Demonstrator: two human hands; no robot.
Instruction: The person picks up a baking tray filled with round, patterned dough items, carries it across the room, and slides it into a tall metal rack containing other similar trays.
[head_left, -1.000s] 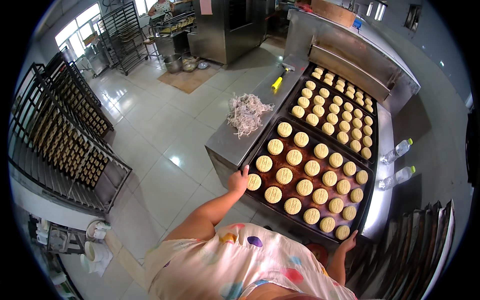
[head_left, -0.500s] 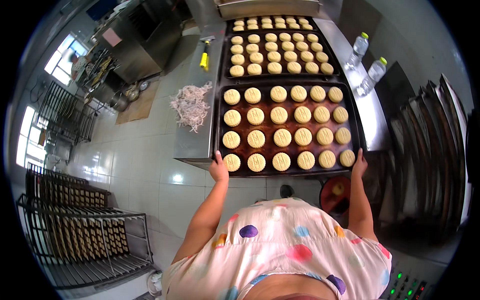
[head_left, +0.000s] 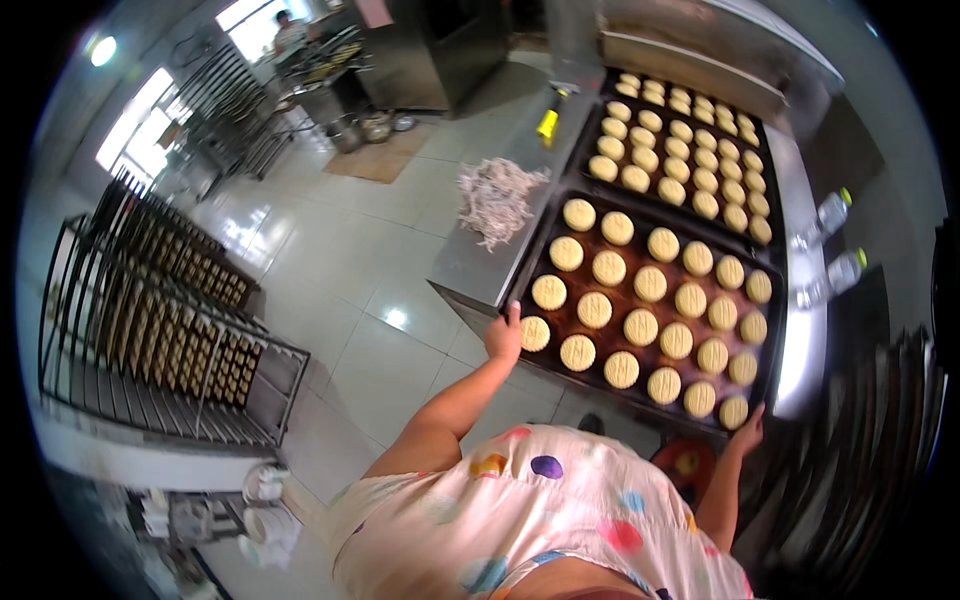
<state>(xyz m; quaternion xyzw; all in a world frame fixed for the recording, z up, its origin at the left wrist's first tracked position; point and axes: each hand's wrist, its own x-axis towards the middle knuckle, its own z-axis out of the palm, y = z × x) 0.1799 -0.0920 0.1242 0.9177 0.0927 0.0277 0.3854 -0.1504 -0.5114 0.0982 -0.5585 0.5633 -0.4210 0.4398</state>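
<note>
A dark baking tray [head_left: 622,305] lies before me, filled with rows of round, pale, stamped pastries [head_left: 650,284]. On its near left corner my left hand [head_left: 504,334] is closed, the thumb over the rim. My right hand [head_left: 746,432] grips the near right corner in the same way. Straight beyond it, a second tray [head_left: 668,202] of the same pastries [head_left: 676,168] lies in line on the metal surface, with more rows behind it near the oven-like opening.
Left of the trays, a metal ledge [head_left: 480,262] carries a heap of pale string-like shreds [head_left: 497,200] and a yellow-handled scraper [head_left: 548,124]. Two clear bottles [head_left: 833,280] stand on the right ledge. Loaded racks [head_left: 180,340] are at left; dark upright trays [head_left: 880,440] at right. Far off, a person [head_left: 290,35] works.
The view has swung left, so the trays appear tilted and farther right. Both hands keep hold of the near tray's corners, and its pastries stay in their rows.
</note>
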